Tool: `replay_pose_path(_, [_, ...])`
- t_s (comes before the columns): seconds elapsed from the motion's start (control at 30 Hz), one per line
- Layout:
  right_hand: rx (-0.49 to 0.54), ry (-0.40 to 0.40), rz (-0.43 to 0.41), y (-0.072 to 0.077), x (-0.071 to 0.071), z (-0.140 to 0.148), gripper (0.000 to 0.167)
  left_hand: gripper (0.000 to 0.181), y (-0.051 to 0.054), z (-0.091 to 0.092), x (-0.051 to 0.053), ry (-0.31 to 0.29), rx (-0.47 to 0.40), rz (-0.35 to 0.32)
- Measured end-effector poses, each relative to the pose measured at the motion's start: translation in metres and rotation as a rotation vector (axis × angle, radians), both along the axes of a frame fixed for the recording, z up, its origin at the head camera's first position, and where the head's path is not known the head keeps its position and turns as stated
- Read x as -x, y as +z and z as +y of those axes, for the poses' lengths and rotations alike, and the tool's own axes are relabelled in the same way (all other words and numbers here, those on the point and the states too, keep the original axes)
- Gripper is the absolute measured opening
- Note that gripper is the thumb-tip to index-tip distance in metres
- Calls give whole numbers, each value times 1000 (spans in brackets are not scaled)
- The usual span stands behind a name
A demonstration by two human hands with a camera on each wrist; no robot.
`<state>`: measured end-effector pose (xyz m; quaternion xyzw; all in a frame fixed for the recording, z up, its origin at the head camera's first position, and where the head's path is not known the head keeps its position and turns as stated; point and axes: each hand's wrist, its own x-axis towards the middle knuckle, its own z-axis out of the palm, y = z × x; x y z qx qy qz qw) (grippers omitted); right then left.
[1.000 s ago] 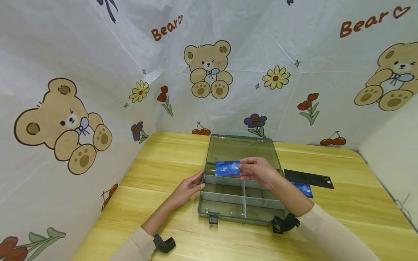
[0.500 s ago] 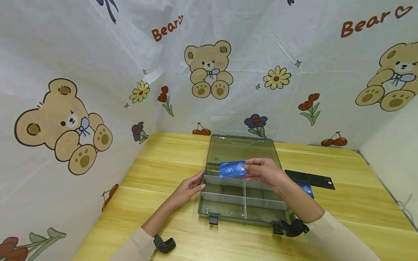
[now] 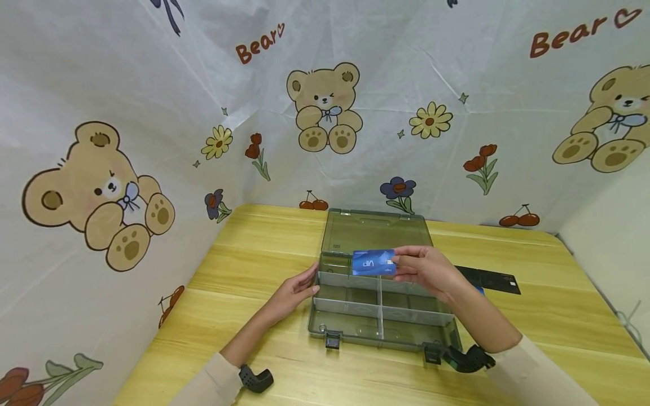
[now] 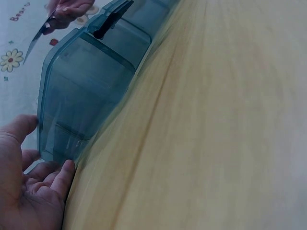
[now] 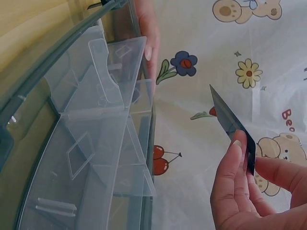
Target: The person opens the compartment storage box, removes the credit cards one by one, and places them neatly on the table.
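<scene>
A translucent grey-green plastic storage box [image 3: 345, 343] lies with its lid [image 3: 377, 231] folded back, its inside split by clear dividers [image 3: 350, 307]. My right hand [image 3: 425, 272] pinches a blue card [image 3: 373, 263] by its right end, above the rear compartments. The card bears the letters VIP, upside down in the head view. In the right wrist view the card [image 5: 235, 122] appears nearly edge-on between thumb and fingers. My left hand [image 3: 291, 296] rests against the box's left wall; in the left wrist view its thumb [image 4: 24, 127] touches the box's edge.
Right of the box, black cards [image 3: 490, 280] lie on the wooden table [image 3: 244, 254], overlapping another blue card mostly hidden by my right arm. Two latches [image 3: 332, 341] hang on the box's front edge. A bear-printed cloth [image 3: 325, 169] rises behind the table.
My right hand has moved a little to the right with the blue card, covering more of the cards on the table. The left hand and the box stay in place.
</scene>
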<state>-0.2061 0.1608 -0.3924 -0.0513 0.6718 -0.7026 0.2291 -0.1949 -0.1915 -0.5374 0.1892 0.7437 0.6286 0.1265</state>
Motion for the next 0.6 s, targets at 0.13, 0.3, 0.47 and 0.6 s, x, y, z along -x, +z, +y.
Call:
replay_pose_path(0.13, [-7, -6, 1, 1, -2, 8, 43, 69, 0, 0, -2, 1, -3, -8])
replay_pose_path(0.3, [2, -16, -11, 1, -3, 19, 36, 68, 0, 0, -2, -3, -1, -7])
replay_pose_path(0.47, [18, -14, -15, 3, -5, 30, 30, 68, 0, 0, -1, -3, -4, -3])
replay_pose_path(0.6, [22, -10, -2, 4, -8, 38, 26, 67, -1, 0, 0, -3, -7, 0])
